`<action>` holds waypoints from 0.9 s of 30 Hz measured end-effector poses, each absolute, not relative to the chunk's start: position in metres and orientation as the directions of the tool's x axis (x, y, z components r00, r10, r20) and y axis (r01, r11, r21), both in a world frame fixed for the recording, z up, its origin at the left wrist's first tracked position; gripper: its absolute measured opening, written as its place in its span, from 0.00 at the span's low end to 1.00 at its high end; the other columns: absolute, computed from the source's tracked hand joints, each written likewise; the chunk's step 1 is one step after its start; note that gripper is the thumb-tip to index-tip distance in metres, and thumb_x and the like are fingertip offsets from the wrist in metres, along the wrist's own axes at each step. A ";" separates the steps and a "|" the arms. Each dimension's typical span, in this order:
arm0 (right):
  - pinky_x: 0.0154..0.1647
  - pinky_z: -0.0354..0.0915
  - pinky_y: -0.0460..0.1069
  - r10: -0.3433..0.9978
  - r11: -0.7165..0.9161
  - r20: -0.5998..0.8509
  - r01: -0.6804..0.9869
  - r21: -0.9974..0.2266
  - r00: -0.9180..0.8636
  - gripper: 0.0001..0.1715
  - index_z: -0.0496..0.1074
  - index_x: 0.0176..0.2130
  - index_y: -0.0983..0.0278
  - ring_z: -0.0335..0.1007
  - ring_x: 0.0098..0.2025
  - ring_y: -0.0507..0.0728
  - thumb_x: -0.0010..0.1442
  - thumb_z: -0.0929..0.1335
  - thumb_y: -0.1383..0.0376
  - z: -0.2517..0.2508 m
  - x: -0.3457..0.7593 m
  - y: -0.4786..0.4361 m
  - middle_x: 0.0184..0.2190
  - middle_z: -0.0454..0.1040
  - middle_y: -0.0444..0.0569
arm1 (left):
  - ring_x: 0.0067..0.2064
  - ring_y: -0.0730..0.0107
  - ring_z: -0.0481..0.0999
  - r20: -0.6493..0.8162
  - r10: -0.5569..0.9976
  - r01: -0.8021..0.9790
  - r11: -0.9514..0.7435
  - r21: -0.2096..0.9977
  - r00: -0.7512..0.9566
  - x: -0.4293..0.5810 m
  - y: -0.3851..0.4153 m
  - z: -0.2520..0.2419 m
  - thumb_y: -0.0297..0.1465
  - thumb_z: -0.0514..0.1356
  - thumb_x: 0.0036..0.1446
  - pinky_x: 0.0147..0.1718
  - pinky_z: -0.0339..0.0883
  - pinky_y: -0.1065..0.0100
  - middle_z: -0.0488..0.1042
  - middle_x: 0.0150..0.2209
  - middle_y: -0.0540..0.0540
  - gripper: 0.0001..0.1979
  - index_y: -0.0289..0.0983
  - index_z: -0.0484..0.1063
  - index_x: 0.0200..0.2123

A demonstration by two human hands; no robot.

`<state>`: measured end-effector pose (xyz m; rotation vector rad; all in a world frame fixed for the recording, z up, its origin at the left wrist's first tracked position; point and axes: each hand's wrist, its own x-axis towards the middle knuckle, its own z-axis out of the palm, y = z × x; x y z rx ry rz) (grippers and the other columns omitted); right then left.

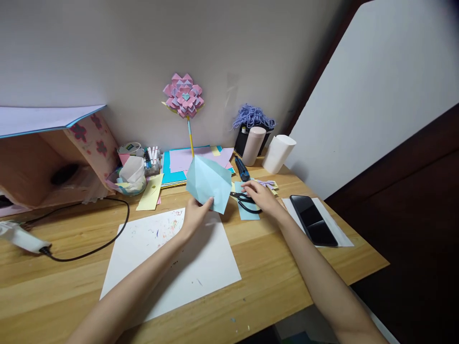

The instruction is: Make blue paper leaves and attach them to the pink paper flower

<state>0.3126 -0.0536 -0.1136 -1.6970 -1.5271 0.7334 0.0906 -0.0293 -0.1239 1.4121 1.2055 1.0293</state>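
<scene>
My left hand (198,216) pinches a light blue sheet of paper (208,181) by its lower edge, thumb in front. The sheet is raised above the desk and shows fold creases. At the right, my right hand (261,195) has its fingers curled at the upper handle of black scissors (250,208). These point left, over a light blue paper piece (247,216) on the desk. Just behind the fingers lies a dark utility knife (241,168). Small folded purple and yellow papers (269,184) are partly hidden beside my right hand.
A stained white sheet (201,272) lies under my left arm. A black phone (313,220) rests at right. Behind are coloured papers (175,162), a paper flower (184,95), a pink bottle (254,145) and a white cup (278,154). A cardboard box (89,148) and cable (89,252) occupy the left.
</scene>
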 end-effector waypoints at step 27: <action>0.26 0.68 0.50 0.873 -0.324 -0.168 -0.289 -0.901 -0.457 0.37 0.62 0.34 0.63 0.63 0.22 0.50 0.47 0.55 0.35 -0.126 0.223 -0.096 0.26 0.66 0.46 | 0.46 0.57 0.72 0.323 0.898 0.327 -0.222 0.919 -0.299 0.062 -0.015 -0.122 0.40 0.52 0.53 0.45 0.64 0.62 0.75 0.38 0.38 0.17 0.33 0.71 0.38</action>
